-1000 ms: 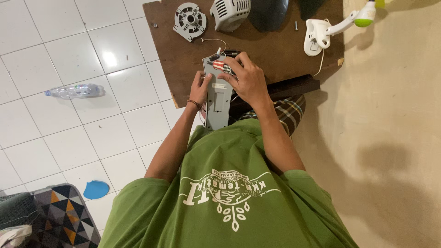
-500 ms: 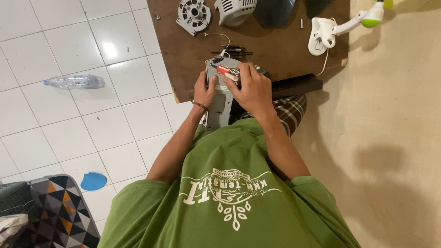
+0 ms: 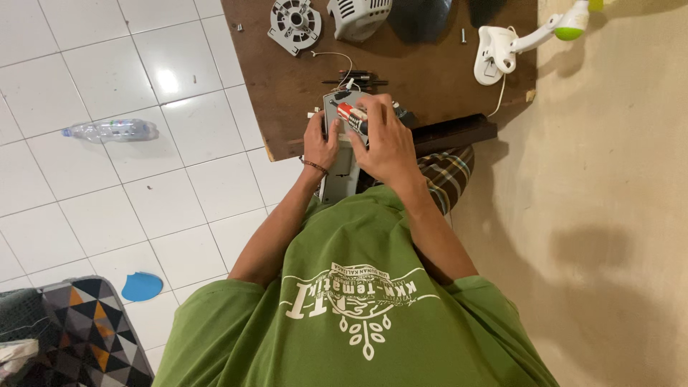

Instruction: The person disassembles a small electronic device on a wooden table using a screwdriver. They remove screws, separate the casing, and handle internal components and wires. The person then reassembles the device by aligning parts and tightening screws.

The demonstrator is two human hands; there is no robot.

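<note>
Here, the left hand (image 3: 320, 141) grips the left edge of a grey box-shaped unit (image 3: 341, 154) that stands in the person's lap, its top end just reaching the near edge of a brown wooden board (image 3: 287, 93). The fingers of that hand are curled together against the housing. The right hand (image 3: 385, 143) lies over the top right of the unit, fingers bent and closed around a small red and white cylindrical part (image 3: 349, 113), pressing it against the unit's upper face.

Judging from the grip, the work goes best if the left hand keeps the housing braced against the lap while the right hand moves the small part in short, controlled strokes; the thin wire (image 3: 337, 59) running off toward 12 o'clock should stay slack so that it does not tug.

As for things that hold other things, the board is the main carrier. At 11 o'clock from the hands lies a round metal motor end plate (image 3: 294, 25), at 12 o'clock a white vented housing (image 3: 358, 16), and at 2 o'clock a white stand with a green tip (image 3: 510, 44). A clear plastic bottle (image 3: 111, 130) lies on its side on the white tiled floor (image 3: 107, 201) at 9 o'clock; what is in it I cannot tell.
</note>
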